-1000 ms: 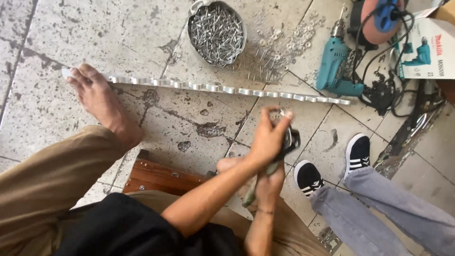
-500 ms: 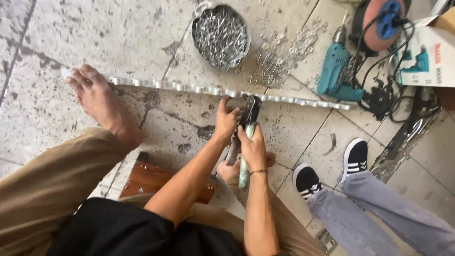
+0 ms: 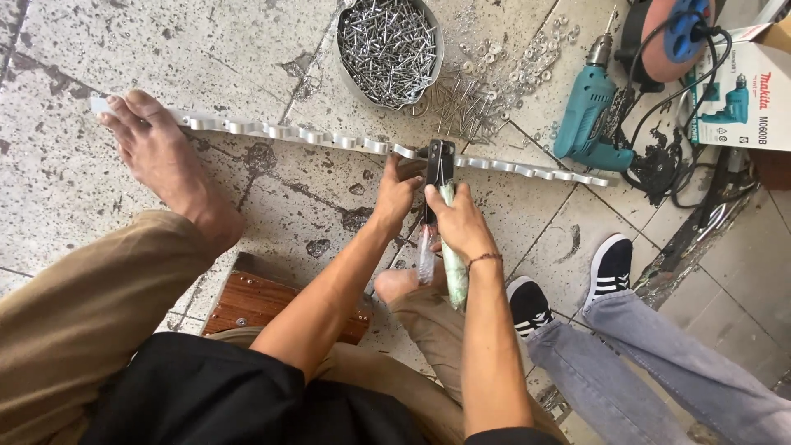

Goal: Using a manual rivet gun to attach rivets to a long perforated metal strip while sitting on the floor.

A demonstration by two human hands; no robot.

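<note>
A long perforated metal strip (image 3: 272,132) lies across the tiled floor, and my bare foot (image 3: 161,161) presses down its left end. A hand riveter (image 3: 439,165) stands with its black head on the strip near the middle. My left hand (image 3: 395,196) grips the riveter just below the head, with its fingertips touching the strip. My right hand (image 3: 458,222) is closed around the green-wrapped handle (image 3: 455,272). A second, clear-wrapped handle (image 3: 425,259) shows between my two forearms.
A metal bowl of rivets (image 3: 389,45) sits beyond the strip, with loose rivets and washers (image 3: 494,70) beside it. At the right are a teal drill (image 3: 587,124), cables, a cord reel and a box (image 3: 741,95). Another person's jeans and shoes (image 3: 610,268) are at the lower right. A wooden stool (image 3: 255,301) is under me.
Both hands brought the riveter down and left from mid-air onto the strip. Its head now rests on the strip. The foot has stayed on the strip's left end.
</note>
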